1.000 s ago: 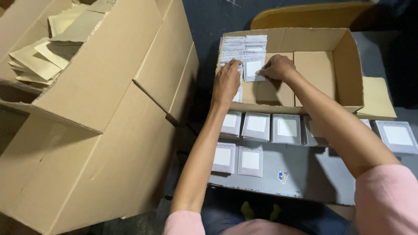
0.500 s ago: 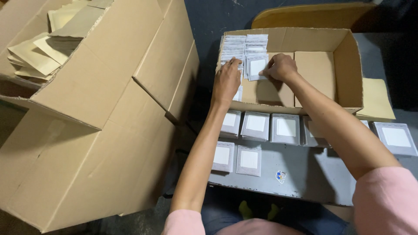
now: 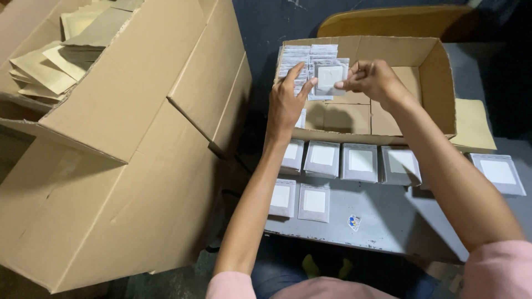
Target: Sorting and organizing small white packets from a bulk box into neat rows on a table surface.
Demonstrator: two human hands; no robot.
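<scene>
While a second ago both hands were pressed low in the open carton [image 3: 438, 72], a small flat packet [image 3: 328, 77] is now lifted above its stacked packets [image 3: 299, 58] — pinched by the right hand [image 3: 371, 80], steadied by left hand [image 3: 285, 102] fingertips — so one more packet is evidently being handled.

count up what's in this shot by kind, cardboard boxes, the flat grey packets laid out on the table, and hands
Cardboard boxes: 2, the big box and the small open box.
Grey packets on the table: 7, for example one.
Hands: 2, left hand, right hand.
Total: 11.
</scene>
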